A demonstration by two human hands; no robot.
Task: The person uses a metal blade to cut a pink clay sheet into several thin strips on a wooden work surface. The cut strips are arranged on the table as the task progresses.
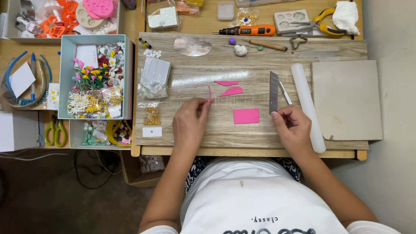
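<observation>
Your left hand [190, 123] sits at centre frame on the wood-grain worktop [251, 134]. Its fingertips are pinched closed on a thin pink strip [210, 94], which stands up from the grip toward the upper part of the frame.

Your right hand [294, 125] sits right of centre. Its grip is closed on a slim metal tool [284, 92] (handle hidden in the fingers), and the tool points up and left. A flat steel blade [274, 86] lies just left of the tool, on end along the worktop.

Between your hands lies a pink rectangle [246, 115], flat and apart from both. Above it lie two curved pink offcuts [231, 91], one over the other, just right of the strip.

A white roller [307, 106] lies just right of your right hand, running top to bottom. A grey slab [346, 99] lies beyond it at right frame. A grey bagged block [154, 77] lies at the worktop's left edge, and a box of small flowers [95, 78] stands at left frame.
</observation>
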